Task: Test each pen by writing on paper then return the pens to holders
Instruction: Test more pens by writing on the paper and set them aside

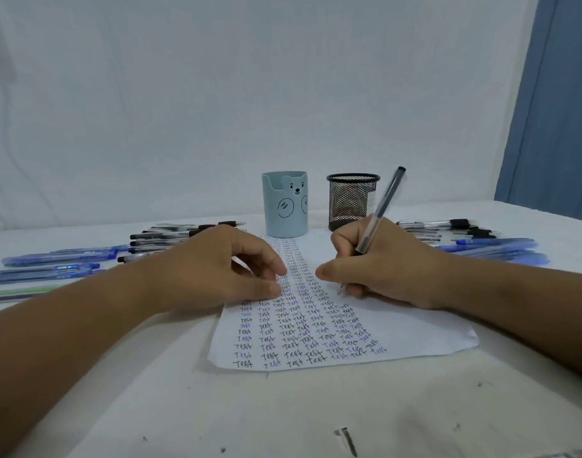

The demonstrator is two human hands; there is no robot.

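Pale wall (pixel 217 94) behind, blue curtain (pixel 554 110) at the far right. White desk (pixel 283 408), scuffed along the near edge. Sheet of paper (pixel 425 332) at the desk's centre, crowded with columns of "Test" in black and blue ink. Left hand (pixel 223 269) resting on the paper's left side, fingers loosely bent, holding nothing. Right hand (pixel 385 269) clenched around a clear black-ink pen (pixel 379 213), tip at the paper, cap end tilted up and away. Light blue bear-face holder (pixel 285 203) and black mesh holder (pixel 352 201) side by side beyond the paper's far edge. Loose pens (pixel 84 259) spread toward the left edge, more pens (pixel 481 239) toward the right edge.
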